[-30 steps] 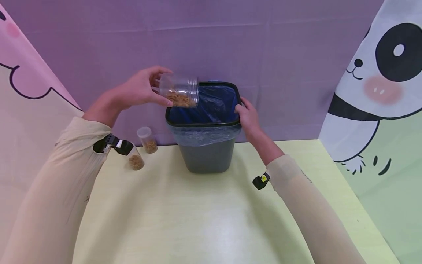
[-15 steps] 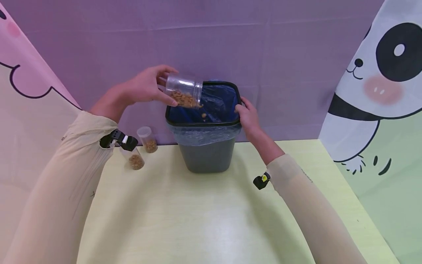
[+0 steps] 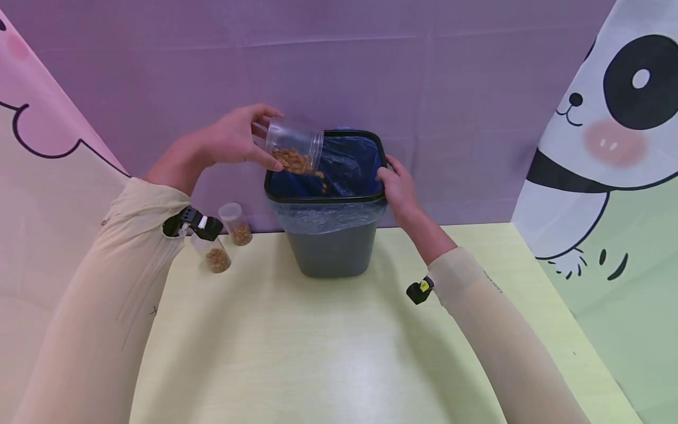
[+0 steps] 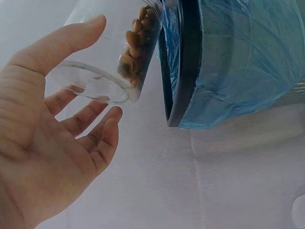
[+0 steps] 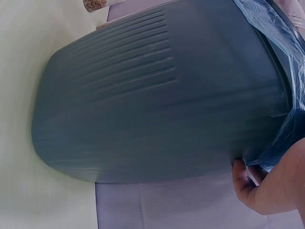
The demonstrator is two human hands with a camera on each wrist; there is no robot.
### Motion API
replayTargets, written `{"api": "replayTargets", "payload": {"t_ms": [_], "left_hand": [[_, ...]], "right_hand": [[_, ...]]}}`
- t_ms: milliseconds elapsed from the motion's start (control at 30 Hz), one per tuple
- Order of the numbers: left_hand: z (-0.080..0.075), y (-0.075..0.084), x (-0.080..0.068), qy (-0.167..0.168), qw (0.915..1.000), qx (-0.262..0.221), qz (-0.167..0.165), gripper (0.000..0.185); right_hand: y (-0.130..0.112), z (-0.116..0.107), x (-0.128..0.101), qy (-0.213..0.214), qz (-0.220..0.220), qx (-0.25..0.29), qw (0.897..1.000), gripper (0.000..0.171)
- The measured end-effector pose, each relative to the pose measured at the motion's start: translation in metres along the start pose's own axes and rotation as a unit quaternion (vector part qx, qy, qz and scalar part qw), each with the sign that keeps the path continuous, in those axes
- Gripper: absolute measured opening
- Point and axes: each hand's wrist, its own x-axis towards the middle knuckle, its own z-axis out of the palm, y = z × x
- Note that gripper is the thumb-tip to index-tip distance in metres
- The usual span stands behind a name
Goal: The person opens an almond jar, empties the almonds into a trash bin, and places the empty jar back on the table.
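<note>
My left hand (image 3: 233, 138) grips a clear plastic jar (image 3: 293, 141) round its base end, thumb on the near side. The jar lies tipped to the right, mouth over the trash bin (image 3: 333, 250). Brown nut-like pieces (image 4: 136, 45) are heaped along its lower wall, and a few spill from the mouth (image 3: 321, 179). A blue plastic bag lines the bin and folds over its black rim (image 3: 339, 200). My right hand (image 3: 399, 188) holds the rim at the right side, thumb on top; in the right wrist view its fingers curl under the bag's edge.
Two smaller clear containers (image 3: 235, 224) with brown pieces stand at the table's back left, one partly behind my left wrist camera (image 3: 203, 225). The bin stands on the pale table (image 3: 318, 335) near a purple cloth backdrop (image 3: 344, 65). A panda-printed sheet (image 3: 609, 135) hangs on the right.
My left hand has moved right and tipped the jar's mouth further down. Pieces that stayed inside the jar now drop into the bin. My right hand stays at the rim.
</note>
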Motion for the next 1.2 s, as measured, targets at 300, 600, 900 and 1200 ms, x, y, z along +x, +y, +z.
{"api": "replayTargets", "payload": {"t_ms": [300, 600, 900, 1200], "left_hand": [[-0.0003, -0.0004, -0.0013, 0.007, 0.9998, 0.017, 0.005, 0.097], [0.0015, 0.0011, 0.0007, 0.000, 0.9968, 0.078, 0.018, 0.095], [0.0021, 0.0016, 0.0016, -0.008, 0.9967, 0.078, 0.019, 0.096], [0.0035, 0.0001, -0.0001, -0.003, 0.9968, 0.077, 0.021, 0.095]], "right_hand": [[-0.0022, -0.0007, -0.0008, 0.002, 0.000, -0.007, 1.000, 0.058], [-0.0013, -0.0005, -0.0014, -0.002, 0.005, -0.013, 1.000, 0.059], [-0.0029, 0.0004, -0.0011, -0.005, -0.001, -0.007, 1.000, 0.059], [-0.0026, 0.0010, 0.0000, 0.006, 0.001, -0.005, 1.000, 0.060]]}}
